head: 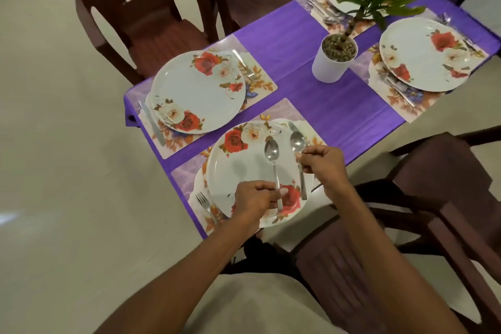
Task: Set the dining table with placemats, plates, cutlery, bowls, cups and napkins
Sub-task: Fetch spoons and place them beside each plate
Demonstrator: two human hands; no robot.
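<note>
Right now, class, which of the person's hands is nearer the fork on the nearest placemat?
Left. The left hand, holding a spoon, is just right of the fork; the right hand, holding another spoon, is farther away across the plate.

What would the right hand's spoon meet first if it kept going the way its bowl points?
Probably the knife lying on the placemat beside the nearest plate. The spoon in the right hand points up-table toward it, though its height above the table is unclear.
</note>
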